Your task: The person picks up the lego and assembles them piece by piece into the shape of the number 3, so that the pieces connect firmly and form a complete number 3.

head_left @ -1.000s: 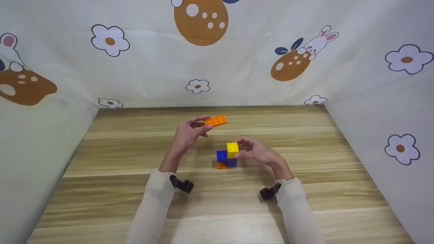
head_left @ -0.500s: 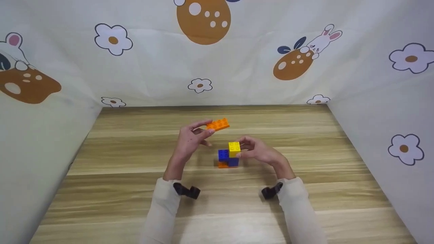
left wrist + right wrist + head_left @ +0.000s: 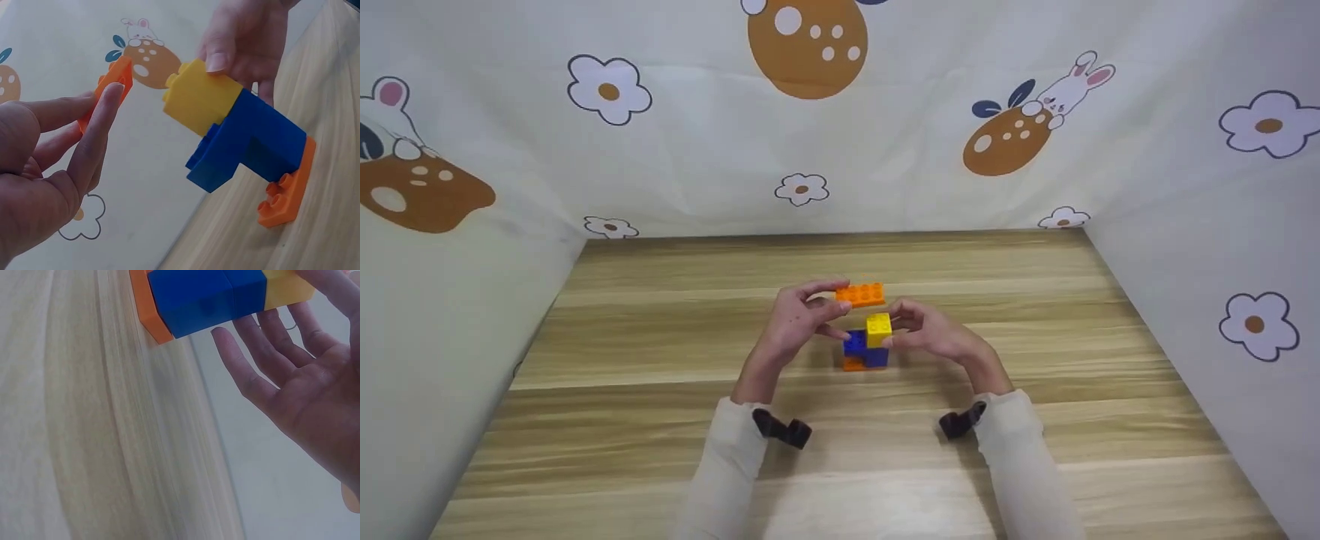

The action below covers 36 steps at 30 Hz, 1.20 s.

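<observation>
Left hand (image 3: 795, 324) pinches a flat orange brick (image 3: 861, 294) between thumb and fingertips, holding it in the air just behind the block stack (image 3: 865, 345). Right hand (image 3: 934, 334) grasps the stack's yellow top block (image 3: 878, 329) from the right. Stack: yellow over blue, orange plate at base, resting on the wooden table (image 3: 660, 420).

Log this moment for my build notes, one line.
left hand: pinches orange plate | right hand: holds block stack | wooden table
</observation>
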Tool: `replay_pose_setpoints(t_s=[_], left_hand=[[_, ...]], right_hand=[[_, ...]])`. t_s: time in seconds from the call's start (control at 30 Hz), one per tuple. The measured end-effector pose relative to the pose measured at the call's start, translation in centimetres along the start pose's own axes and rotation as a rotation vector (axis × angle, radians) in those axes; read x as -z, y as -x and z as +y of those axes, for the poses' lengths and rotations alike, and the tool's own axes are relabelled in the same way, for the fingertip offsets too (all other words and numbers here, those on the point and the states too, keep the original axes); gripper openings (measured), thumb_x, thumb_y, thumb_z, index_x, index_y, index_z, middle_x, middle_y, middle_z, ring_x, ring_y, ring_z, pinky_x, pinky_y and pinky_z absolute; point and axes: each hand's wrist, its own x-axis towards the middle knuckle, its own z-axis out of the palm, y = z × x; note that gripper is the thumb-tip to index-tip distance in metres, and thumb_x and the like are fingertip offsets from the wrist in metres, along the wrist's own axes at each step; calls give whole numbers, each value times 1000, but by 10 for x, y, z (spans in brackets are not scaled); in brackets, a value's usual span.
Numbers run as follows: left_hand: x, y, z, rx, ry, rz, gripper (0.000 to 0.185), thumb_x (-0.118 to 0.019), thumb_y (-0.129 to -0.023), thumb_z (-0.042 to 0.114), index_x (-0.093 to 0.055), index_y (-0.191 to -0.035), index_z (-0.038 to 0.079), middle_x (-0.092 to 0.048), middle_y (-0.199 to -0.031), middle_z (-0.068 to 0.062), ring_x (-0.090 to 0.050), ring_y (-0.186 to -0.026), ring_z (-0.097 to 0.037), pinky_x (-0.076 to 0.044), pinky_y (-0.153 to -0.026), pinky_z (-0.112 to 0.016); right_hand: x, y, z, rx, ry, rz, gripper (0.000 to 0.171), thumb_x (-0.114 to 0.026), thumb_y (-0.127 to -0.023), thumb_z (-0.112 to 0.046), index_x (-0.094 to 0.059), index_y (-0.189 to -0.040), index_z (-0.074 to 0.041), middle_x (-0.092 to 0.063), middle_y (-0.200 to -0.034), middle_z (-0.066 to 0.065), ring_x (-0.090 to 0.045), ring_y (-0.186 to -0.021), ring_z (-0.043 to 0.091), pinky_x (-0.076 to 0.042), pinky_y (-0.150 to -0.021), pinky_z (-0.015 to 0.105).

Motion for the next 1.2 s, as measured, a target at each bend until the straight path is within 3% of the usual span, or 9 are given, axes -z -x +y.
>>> replay_pose_setpoints(t_s=[0.2,0.57,0.9,1.2], left_hand=[[-6,-1,-3,52,-50,-26,41,-70,-93,6,-62,-133,2,-64,-130,-20,-70,-107,-31,-62,-75,-34],[-6,-2,-4,118,-122,-53,45,-72,-91,7,-60,-133,-2,-66,-129,-18,-71,-103,-25,-62,-77,-36],[-4,-1,-6,62,-124,-45,43,-79,-86,12,-66,-124,-2,-68,-123,-20,-72,-98,-25,-63,-70,-35],[-5,-2,-11,48,-198,-23,44,-82,-84,20,-69,-122,1,-71,-119,-17,-72,-85,-23,-62,-62,-34]], right_hand=[[0,0,-1,-9,25,-8,45,-75,-90,-16,-55,-127,0,-60,-133,18,-60,-124,31,-49,-108,41],[-1,1,-1,-22,7,7,39,-75,-90,-14,-55,-122,-2,-59,-133,17,-58,-128,33,-49,-108,39],[0,2,-1,-26,-12,-7,38,-75,-90,-16,-56,-121,-3,-61,-130,13,-58,-127,31,-50,-104,35],[-1,1,-1,-32,-18,-7,40,-74,-90,-15,-56,-123,-2,-62,-130,13,-59,-126,30,-50,-103,33]])
